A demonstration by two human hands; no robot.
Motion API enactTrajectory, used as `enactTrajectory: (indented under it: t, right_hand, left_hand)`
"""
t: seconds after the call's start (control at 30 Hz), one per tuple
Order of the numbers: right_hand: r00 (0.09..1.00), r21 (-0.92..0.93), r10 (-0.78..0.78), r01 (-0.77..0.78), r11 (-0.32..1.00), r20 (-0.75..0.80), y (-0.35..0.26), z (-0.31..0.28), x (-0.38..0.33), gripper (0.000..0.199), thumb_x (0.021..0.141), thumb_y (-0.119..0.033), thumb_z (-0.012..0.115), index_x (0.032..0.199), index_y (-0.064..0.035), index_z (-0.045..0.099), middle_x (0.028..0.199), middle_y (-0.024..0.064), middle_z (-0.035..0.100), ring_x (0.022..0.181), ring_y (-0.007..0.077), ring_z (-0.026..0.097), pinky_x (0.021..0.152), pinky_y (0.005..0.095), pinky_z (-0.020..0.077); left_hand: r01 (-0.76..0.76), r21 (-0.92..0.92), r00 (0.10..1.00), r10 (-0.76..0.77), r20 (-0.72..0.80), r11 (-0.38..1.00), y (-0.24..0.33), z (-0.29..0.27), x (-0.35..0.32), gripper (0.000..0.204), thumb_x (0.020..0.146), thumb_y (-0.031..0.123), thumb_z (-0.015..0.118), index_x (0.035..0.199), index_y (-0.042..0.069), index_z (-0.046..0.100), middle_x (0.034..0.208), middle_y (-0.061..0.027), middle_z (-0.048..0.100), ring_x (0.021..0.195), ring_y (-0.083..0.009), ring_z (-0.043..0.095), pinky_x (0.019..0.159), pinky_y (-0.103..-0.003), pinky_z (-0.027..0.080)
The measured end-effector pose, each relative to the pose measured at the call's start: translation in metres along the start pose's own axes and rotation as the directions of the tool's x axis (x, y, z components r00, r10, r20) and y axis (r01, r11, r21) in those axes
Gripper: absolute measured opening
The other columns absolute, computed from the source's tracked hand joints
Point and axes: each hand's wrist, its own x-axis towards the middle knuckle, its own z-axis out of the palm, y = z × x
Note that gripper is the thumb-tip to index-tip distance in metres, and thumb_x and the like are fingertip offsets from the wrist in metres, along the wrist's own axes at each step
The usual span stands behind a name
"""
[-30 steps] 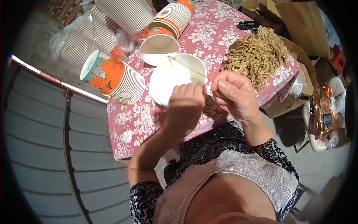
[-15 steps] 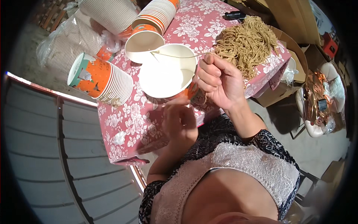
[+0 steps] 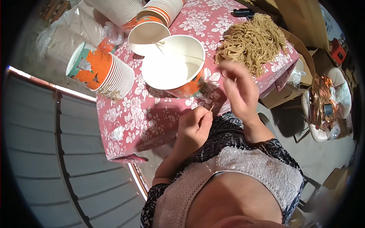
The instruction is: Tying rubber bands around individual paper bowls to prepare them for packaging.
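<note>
A white-lined paper bucket (image 3: 186,90), orange outside, stands upright on the table with a tan cord (image 3: 194,57) running across its mouth. A knotted bit of the cord sticks out at the far left rim. My left hand (image 3: 194,127) is closed in a pinch below the bucket, and a short cord end pokes up from between thumb and forefinger. To the right of the bucket, my right hand (image 3: 243,93) hovers with bent fingers, thumb apart from forefinger; its fingertips are blurred, and nothing shows in it. Beyond it lies a heap of tan cords (image 3: 253,41).
A nested stack of orange buckets (image 3: 110,76) lies at left, cords by its rims. More stacked buckets (image 3: 159,15) and bagged ones (image 3: 72,34) lie behind. A black tool (image 3: 242,13) rests beyond the heap on the floral tablecloth (image 3: 125,121). Cardboard boxes (image 3: 283,93) stand at right.
My right hand has let go of the cord it held taut and moved right and down. The cord now lies slack along the bucket. My left hand has shifted right and pinches a cord end.
</note>
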Motion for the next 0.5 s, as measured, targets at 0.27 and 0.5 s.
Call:
enactTrajectory:
  t: [0.27, 0.5]
  right_hand:
    - [0.829, 0.119, -0.021, -0.055, 0.991, 0.559, -0.002, -0.001, -0.018, 0.017, 0.093, -0.007, 0.059, 0.105, 0.0019, 0.066, 0.096, 0.0148, 0.069, 0.085, 0.0297, 0.069, 0.074, 0.0361, 0.0534]
    - [0.863, 0.205, -0.029, -0.087, 0.975, 0.505, 0.008, -0.001, -0.015, 0.004, 0.086, -0.003, 0.068, 0.088, 0.0008, 0.067, 0.076, 0.0085, 0.064, 0.064, 0.0206, 0.06, 0.056, 0.0315, 0.0436]
  left_hand:
    - [0.003, 0.009, 0.999, -0.002, -0.043, 1.0, 0.006, -0.01, -0.007, 0.009, 0.089, -0.001, 0.06, 0.08, -0.001, 0.057, 0.064, -0.0115, 0.057, 0.054, -0.018, 0.056, 0.052, -0.032, 0.043]
    - [0.174, -0.046, 0.971, -0.179, -0.159, 0.984, 0.012, -0.013, -0.006, 0.007, 0.09, -0.001, 0.06, 0.083, 0.0, 0.061, 0.072, -0.0084, 0.064, 0.062, -0.0111, 0.058, 0.056, -0.027, 0.046]
